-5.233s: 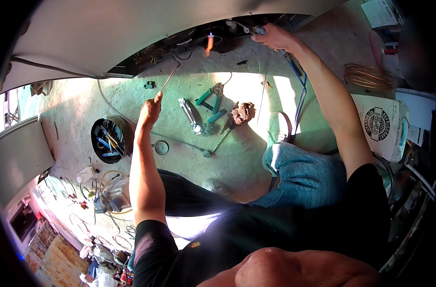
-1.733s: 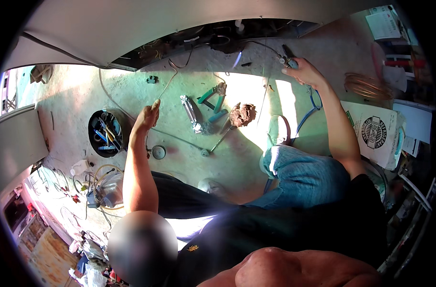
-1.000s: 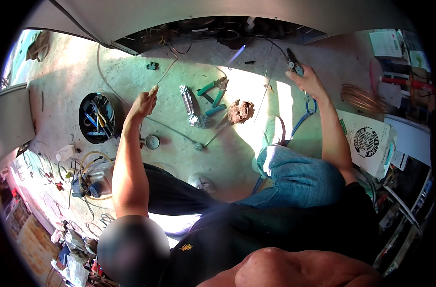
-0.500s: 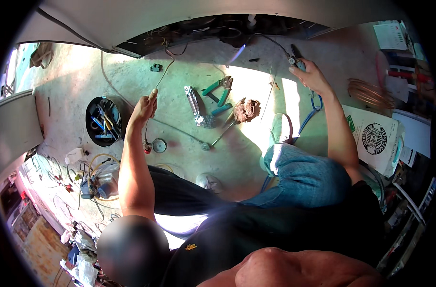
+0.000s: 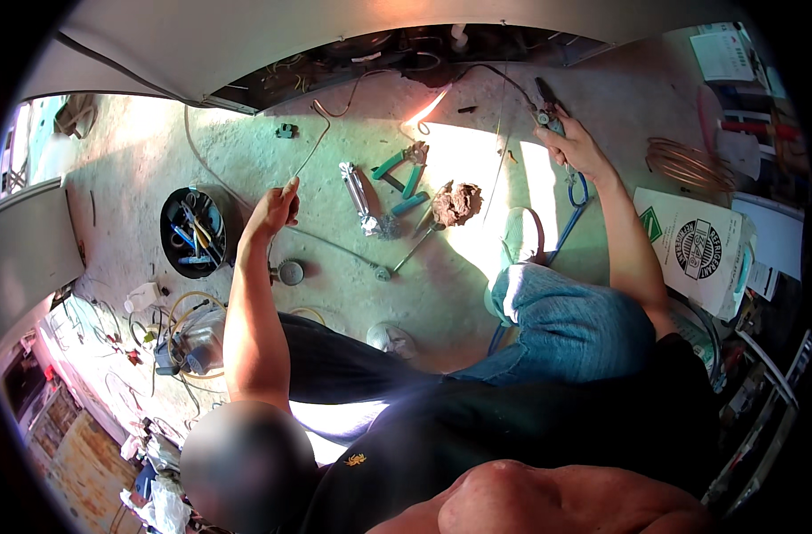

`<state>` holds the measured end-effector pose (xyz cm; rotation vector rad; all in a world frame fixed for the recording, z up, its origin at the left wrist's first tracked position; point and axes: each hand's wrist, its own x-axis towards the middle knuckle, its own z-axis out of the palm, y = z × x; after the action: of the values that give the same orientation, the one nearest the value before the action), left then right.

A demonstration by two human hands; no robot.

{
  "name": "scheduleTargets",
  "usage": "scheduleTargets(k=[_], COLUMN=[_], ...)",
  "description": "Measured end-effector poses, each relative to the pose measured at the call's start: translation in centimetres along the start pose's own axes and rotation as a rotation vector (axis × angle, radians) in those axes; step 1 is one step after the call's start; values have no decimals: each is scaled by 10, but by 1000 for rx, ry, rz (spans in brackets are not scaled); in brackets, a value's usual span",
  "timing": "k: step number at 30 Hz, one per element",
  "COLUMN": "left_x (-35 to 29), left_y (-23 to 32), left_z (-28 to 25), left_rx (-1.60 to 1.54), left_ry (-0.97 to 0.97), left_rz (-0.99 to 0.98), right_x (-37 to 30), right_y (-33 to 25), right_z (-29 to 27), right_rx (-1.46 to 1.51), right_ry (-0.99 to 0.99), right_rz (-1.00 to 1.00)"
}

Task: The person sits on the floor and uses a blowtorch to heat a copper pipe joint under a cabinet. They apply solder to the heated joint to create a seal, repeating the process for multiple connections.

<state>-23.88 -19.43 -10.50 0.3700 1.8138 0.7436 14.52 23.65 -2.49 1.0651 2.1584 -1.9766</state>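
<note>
My left hand (image 5: 277, 208) pinches a thin metal tube (image 5: 315, 147). Its bent upper length runs to the dark opening under the white panel, and the rest passes down past my wrist. A round gauge (image 5: 289, 272) is beside that forearm, turned edge-on. My right hand (image 5: 575, 147) grips a gas torch (image 5: 546, 118) with a blue hose (image 5: 569, 227) trailing below. From the handle, the torch's thin neck (image 5: 505, 78) curves up and left. An orange-white flame (image 5: 431, 107) streams down-left from its tip, just below the opening.
On the floor lie green-handled pliers (image 5: 397, 169), a shiny metal tool (image 5: 359, 198) and a crumpled brown lump (image 5: 457, 205). A black bucket of tools (image 5: 171, 233) stands left. Right are a copper coil (image 5: 688, 165) and a white carton (image 5: 650, 245). The white panel (image 5: 352, 20) overhangs the far side.
The flame has turned from faint blue to bright orange-white and shifted slightly left. My left hand has moved slightly down and right. The gauge has turned from face-on to edge-on.
</note>
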Motion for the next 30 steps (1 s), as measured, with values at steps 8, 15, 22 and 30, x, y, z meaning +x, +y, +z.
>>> scheduleTargets(k=[8, 15, 22, 30], left_x=[-2, -10, -22, -15], left_y=[6, 16, 29, 18], left_z=[3, 2, 1, -1], left_rx=[108, 255, 236, 218], left_ry=[7, 19, 50, 10], left_rz=[5, -4, -92, -99], right_x=[-19, -30, -30, -14], right_y=[11, -9, -13, -21], right_z=[-4, -16, -23, -37], right_rx=[-148, -308, -210, -317], right_ry=[66, -30, 32, -124], right_rz=[53, 9, -21, 83])
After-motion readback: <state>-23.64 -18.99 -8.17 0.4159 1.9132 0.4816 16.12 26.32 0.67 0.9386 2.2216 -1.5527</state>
